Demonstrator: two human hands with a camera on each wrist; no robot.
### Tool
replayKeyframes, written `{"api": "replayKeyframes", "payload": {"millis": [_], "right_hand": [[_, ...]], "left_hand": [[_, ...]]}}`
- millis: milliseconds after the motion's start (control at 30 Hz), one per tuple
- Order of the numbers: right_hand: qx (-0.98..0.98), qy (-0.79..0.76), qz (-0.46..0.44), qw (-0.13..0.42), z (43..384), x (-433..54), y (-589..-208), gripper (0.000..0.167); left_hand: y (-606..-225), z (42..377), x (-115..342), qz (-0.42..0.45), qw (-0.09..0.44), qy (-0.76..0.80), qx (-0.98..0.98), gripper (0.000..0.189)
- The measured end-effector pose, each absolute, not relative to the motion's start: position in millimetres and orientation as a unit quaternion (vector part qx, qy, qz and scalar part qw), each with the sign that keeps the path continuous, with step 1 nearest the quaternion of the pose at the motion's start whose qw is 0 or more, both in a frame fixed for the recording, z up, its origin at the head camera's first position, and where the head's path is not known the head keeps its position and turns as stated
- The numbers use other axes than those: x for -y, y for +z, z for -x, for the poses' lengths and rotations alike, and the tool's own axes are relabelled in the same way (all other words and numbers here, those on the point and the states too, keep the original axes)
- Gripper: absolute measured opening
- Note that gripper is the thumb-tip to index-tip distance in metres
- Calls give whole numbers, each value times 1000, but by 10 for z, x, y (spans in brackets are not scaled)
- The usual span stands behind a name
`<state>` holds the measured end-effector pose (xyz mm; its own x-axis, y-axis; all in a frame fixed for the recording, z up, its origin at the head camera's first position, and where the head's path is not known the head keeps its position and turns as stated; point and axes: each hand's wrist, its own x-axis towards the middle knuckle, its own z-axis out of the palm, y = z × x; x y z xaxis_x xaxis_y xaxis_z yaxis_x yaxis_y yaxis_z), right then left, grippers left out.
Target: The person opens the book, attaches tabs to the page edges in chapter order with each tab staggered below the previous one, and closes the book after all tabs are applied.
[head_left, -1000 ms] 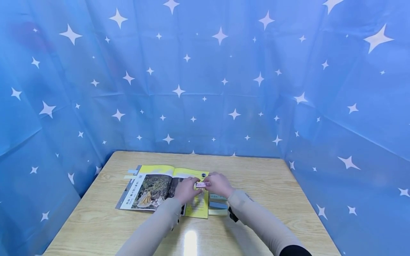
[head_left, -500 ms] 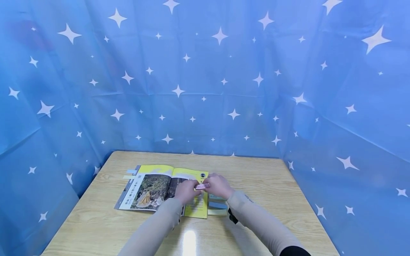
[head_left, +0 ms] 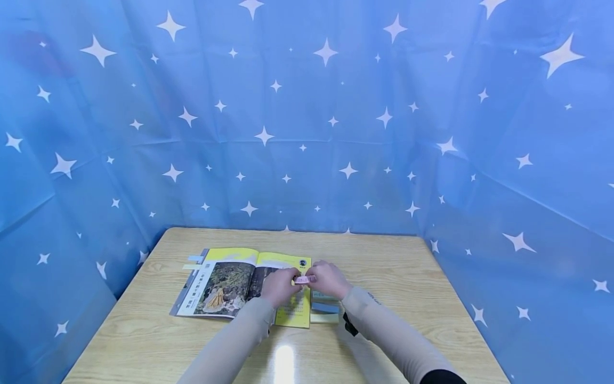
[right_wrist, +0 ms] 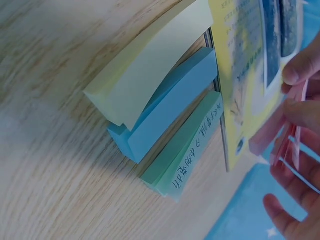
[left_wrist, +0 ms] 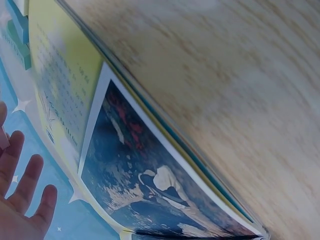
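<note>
Left hand (head_left: 278,288) pinching left end of pink sticky-note pad (head_left: 303,280); remaining fingers spreading apart in left wrist view. Right hand (head_left: 330,279) pinching right end. Pad sitting between both hands, above right-hand yellow page of open magazine (head_left: 293,317); contact with page: cannot tell. Blue sticky-note pad (right_wrist: 172,105) lying between pale yellow pad (right_wrist: 155,60) and green pad (right_wrist: 187,150), all jutting from magazine's right edge; green one bearing handwriting. Magazine resting on wood-grain table (head_left: 393,314). Star-patterned blue curtain (head_left: 307,114) hanging behind.
</note>
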<state>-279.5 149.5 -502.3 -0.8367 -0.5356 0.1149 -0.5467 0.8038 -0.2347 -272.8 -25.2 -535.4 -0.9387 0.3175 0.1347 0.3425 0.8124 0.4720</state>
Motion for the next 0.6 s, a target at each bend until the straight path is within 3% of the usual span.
{"api": "replayKeyframes", "payload": {"millis": [333,600], "right_hand": [[949,149,-278,4,2782,-1511,-5013,9],[950,140,-278,11,2805,-1535,-5023,21]], "left_hand": [[-5327,2706,260,181,37,-246,952,17],[-5309,2697,262,176,36,-255,950,17]]}}
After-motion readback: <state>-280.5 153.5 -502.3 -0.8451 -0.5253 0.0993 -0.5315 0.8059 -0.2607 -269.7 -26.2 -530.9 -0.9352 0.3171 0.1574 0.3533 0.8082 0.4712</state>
